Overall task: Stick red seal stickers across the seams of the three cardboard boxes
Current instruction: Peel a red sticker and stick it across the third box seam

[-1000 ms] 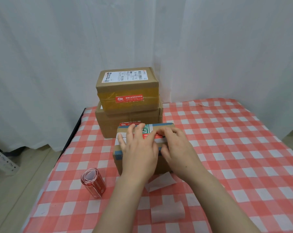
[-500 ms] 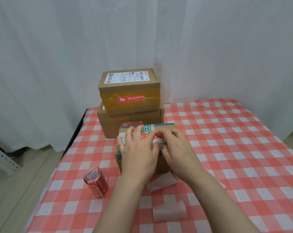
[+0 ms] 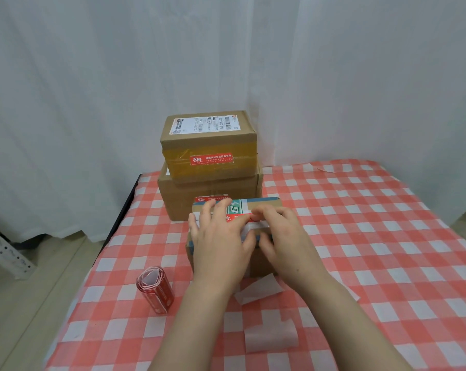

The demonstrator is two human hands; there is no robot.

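- Three cardboard boxes on the checked tablecloth [image 3: 360, 236]: two stacked at the back left, and one small box [image 3: 269, 205] just in front of the stack, under my hands.
- Three red seal stickers are visible, one per box.
- The sticker on the small box [image 3: 237, 217] lies flat on the top face. Its long axis runs left-right, and both ends are covered by my hands.
- Left hand [image 3: 218, 236]: fingers spread and fairly straight, palm down, pressing on the box top and the sticker's left end.
- Right hand [image 3: 282, 235]: fingers bent, tips pressing the sticker's right end, thumb against the front top edge. It is pressing, with nothing held in it.
- The two thumbs nearly meet at the box's front edge.
- Top stacked box [image 3: 210, 135]: the front-face sticker [image 3: 211, 159] is horizontal over yellow tape, and there is one shipping label on top.
- Lower stacked box [image 3: 183, 199]: its sticker [image 3: 211, 198] is also horizontal, with the lower part hidden behind the small box.
- One sticker roll [image 3: 155, 289] lies on its side to the left of my left arm. Its open end faces up and away.
- Two loose backing strips: one [image 3: 258, 289] between my forearms and one [image 3: 270, 336] nearer me.
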